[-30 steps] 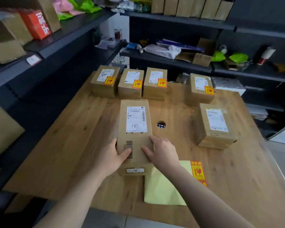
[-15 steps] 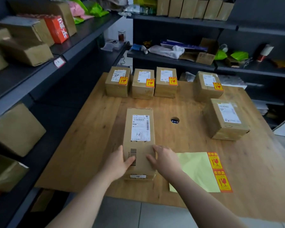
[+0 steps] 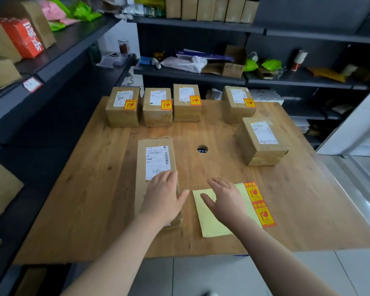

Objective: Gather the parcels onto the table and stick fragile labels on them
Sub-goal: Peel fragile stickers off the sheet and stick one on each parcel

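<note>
A long cardboard parcel (image 3: 154,159) with a white shipping label lies on the wooden table (image 3: 201,133), near its front left. My left hand (image 3: 163,195) rests flat on the parcel's near end, fingers straight. My right hand (image 3: 225,198) hovers open over the yellow label sheet (image 3: 209,223), which carries two orange fragile labels (image 3: 259,205) on its right edge. Several parcels with fragile labels stand along the far edge, the leftmost being a box (image 3: 122,107). One unlabelled parcel (image 3: 262,141) sits at the right.
Dark shelves with cardboard boxes (image 3: 0,73) and a red box (image 3: 24,38) line the left side. Back shelves (image 3: 201,73) hold bags and clutter. A round cable hole (image 3: 202,149) sits mid-table. Tiled floor lies below the table's front edge.
My right hand left the long parcel and moved right over the yellow sheet. My left hand shifted from the parcel's side onto its top. The view tilted slightly.
</note>
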### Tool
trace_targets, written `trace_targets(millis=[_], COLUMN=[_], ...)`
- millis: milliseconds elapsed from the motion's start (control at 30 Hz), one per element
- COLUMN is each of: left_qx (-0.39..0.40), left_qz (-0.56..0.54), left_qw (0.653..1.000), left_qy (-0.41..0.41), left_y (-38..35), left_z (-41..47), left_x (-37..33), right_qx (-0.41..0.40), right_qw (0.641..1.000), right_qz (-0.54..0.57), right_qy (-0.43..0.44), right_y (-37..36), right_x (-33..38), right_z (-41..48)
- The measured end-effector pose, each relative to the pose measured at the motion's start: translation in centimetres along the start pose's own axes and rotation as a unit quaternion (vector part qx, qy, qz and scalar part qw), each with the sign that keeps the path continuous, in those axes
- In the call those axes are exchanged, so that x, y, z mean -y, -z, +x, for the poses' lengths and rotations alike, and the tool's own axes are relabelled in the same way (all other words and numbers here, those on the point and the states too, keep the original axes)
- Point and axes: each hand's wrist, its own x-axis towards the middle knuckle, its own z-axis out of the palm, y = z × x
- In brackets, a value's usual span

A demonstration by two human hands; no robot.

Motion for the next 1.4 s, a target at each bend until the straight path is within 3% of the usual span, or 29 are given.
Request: trace_targets(millis=[233,367,533,733,933,1100,1400], left_qx=[0.094,0.153,0.22,0.267,0.254,0.223,0.118], left_qz=[-0.042,-0.002,0.069,0.081,0.052,0.04,-0.098], left_qw=[0.993,0.986,0.973,0.96,0.966,0.973,0.981], left_qy=[-0.054,-0.065,-0.032,-0.001,0.013,0.037,0.117], left_y=[-6.5,-11.0,-15.4,-18.3,-19.1,-19.2,-18.0], left_z=[2.3,3.9,5.4,5.4,5.1,5.1,8.0], left_x=[-8.2,-11.2,-12.8,-12.7,-12.1,-12.3,-14.1], right_qx=[0.034,0.065,0.118,0.164,0.197,0.206,0.174], right_qw=[0.997,0.993,0.99,0.984,0.98,0.978,0.958], right_qz=[-0.014,-0.021,0.004,0.004,-0.035,-0.02,0.218], right_qy=[-0.073,-0.093,-0.081,-0.064,-0.004,-0.024,-0.069], right_y=[1.1,1.5,0.7,-0.6,-1.6,-2.2,-0.9], right_x=[-10.3,-15.6,-19.4,-21.4,-23.0,-23.5,-22.7], right_z=[-1.8,-1.9,-0.1,4.1,6.7,7.5,6.8])
